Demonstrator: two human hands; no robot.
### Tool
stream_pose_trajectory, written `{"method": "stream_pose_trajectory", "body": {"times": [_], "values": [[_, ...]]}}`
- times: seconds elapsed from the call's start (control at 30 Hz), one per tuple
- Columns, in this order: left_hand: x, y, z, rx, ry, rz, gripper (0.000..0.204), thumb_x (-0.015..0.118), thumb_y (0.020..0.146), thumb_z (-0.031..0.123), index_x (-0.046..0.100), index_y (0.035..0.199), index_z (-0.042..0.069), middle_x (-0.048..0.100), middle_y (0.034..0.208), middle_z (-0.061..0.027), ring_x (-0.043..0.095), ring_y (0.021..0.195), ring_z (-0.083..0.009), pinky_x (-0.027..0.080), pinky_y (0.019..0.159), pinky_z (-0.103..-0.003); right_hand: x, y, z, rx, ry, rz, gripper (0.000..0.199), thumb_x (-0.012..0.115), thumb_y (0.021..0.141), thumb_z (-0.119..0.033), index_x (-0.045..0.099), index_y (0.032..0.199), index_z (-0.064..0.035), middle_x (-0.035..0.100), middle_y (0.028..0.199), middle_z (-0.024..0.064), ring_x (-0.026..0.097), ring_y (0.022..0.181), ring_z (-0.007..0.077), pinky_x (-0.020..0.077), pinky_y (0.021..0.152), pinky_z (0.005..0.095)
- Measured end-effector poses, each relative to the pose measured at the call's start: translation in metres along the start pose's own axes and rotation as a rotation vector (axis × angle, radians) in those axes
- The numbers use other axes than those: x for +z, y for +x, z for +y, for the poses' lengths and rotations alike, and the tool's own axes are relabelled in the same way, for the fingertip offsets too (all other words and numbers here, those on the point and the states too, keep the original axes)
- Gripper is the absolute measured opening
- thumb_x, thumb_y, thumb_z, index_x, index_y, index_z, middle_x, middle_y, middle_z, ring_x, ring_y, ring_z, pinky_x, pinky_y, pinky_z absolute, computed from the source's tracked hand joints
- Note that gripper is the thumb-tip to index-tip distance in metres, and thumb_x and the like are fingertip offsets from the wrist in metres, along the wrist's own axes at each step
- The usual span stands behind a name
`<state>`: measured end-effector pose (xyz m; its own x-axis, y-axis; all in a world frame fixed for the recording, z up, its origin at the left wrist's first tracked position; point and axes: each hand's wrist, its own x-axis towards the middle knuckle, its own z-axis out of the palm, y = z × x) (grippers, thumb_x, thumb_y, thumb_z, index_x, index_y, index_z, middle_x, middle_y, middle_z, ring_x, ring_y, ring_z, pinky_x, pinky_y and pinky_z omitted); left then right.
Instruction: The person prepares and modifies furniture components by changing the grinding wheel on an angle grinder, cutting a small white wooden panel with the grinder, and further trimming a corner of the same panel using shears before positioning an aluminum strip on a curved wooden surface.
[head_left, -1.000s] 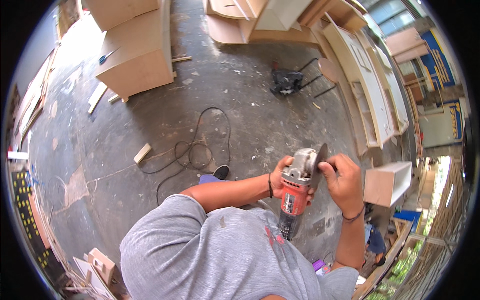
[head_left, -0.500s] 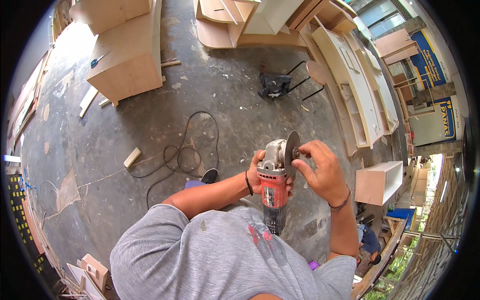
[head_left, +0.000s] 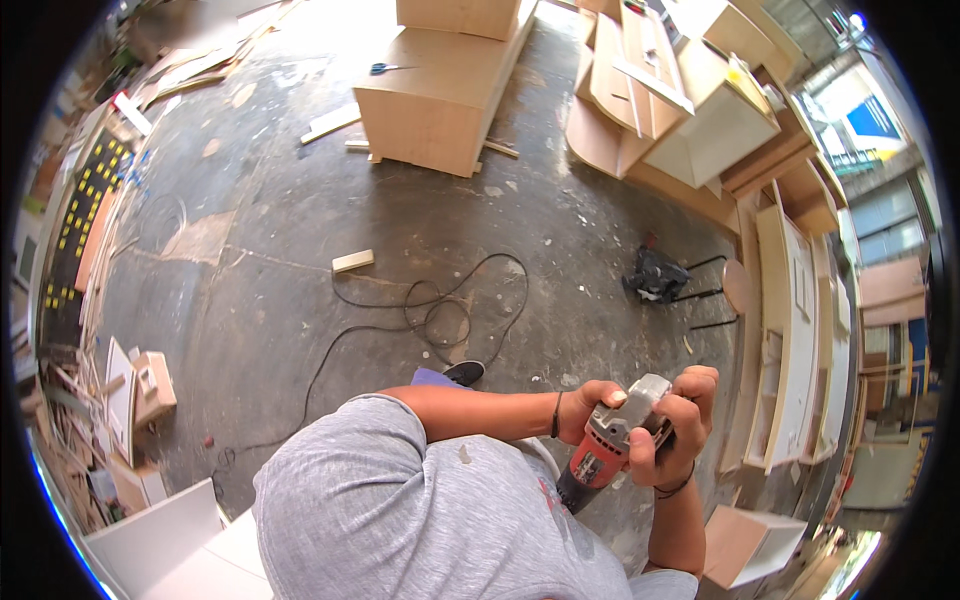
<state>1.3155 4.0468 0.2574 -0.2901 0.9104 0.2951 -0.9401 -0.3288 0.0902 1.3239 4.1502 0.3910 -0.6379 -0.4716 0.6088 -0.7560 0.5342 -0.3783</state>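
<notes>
Close to my chest I hold a red and black angle grinder [head_left: 592, 466] with a grey metal head, tilted with its head pointing up and away. My left hand [head_left: 583, 408] is closed round the near side of the head, its thumb on the metal. My right hand [head_left: 680, 430] is closed over the head's other side, where the disc sits, fingers curled and thumb against the body. The disc is mostly hidden behind the right hand's fingers.
A black cable [head_left: 350, 330] lies looped across the concrete floor beside a small wood block [head_left: 353, 261]. Ahead stands a wooden cabinet [head_left: 420, 115] with scissors [head_left: 380, 69] on it. At right are a stool [head_left: 735, 288], a black bag [head_left: 655, 275] and long cabinet frames [head_left: 795, 330].
My view has swung left. The right hand has gone from pinching at the disc's centre to wrapping over the disc side. The grinder now tilts to the right.
</notes>
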Motion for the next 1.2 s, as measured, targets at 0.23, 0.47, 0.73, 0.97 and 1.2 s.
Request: {"method": "stream_pose_trajectory", "body": {"times": [0.23,0.47,0.73,0.97,1.2], "values": [[-0.001,-0.003,-0.026,0.129,0.125,-0.061,0.067,0.063,0.064,0.044,0.055,0.114,0.000,0.062,0.104,-0.0179,0.062,0.091,-0.0308,0.049,0.084,-0.044,-0.028,0.000,-0.015,-0.287,0.111,-0.189,0.060,0.060,0.073,-0.066,0.058,0.097,-0.0103,0.048,0.085,0.0059,0.046,0.079,0.0257,0.0362,0.066,0.0398],[0.045,-0.023,-0.059,0.160,0.429,-0.004,0.081,0.077,0.050,0.030,0.050,0.116,-0.007,0.061,0.103,-0.0120,0.060,0.095,-0.0200,0.047,0.084,-0.031,-0.031,-0.023,-0.053,-0.666,0.187,0.007,0.039,0.059,0.080,-0.036,0.035,0.057,-0.0149,0.037,0.064,-0.0016,0.038,0.052,0.0139,0.0262,0.044,0.0280],[0.068,-0.067,-0.084,0.368,0.692,0.117,0.081,0.079,0.049,0.033,0.052,0.114,-0.007,0.060,0.102,-0.0091,0.058,0.091,-0.0161,0.045,0.081,-0.027,-0.007,-0.018,-0.076,-0.672,0.565,0.013,0.027,0.062,0.067,-0.025,0.039,0.056,-0.0143,0.036,0.059,-0.0022,0.034,0.046,0.0127,0.0228,0.042,0.0261],[0.066,-0.116,-0.073,0.495,0.518,0.125,0.089,0.083,0.048,0.030,0.047,0.120,-0.008,0.060,0.106,-0.0089,0.059,0.097,-0.0158,0.045,0.084,-0.026,0.041,0.023,-0.098,-0.671,0.681,-0.068,0.024,0.062,0.064,-0.023,0.045,0.053,-0.0110,0.040,0.058,-0.0003,0.037,0.047,0.0145,0.0257,0.042,0.0283],[0.111,-0.210,-0.051,0.598,0.671,0.083,0.089,0.084,0.048,0.031,0.047,0.119,-0.007,0.060,0.106,-0.0086,0.058,0.097,-0.0147,0.045,0.083,-0.027,0.105,0.088,-0.171,-1.004,0.643,-0.154,0.038,0.071,0.070,-0.041,0.045,0.058,-0.0159,0.041,0.063,-0.0033,0.042,0.055,0.0125,0.0289,0.047,0.0260]]}}
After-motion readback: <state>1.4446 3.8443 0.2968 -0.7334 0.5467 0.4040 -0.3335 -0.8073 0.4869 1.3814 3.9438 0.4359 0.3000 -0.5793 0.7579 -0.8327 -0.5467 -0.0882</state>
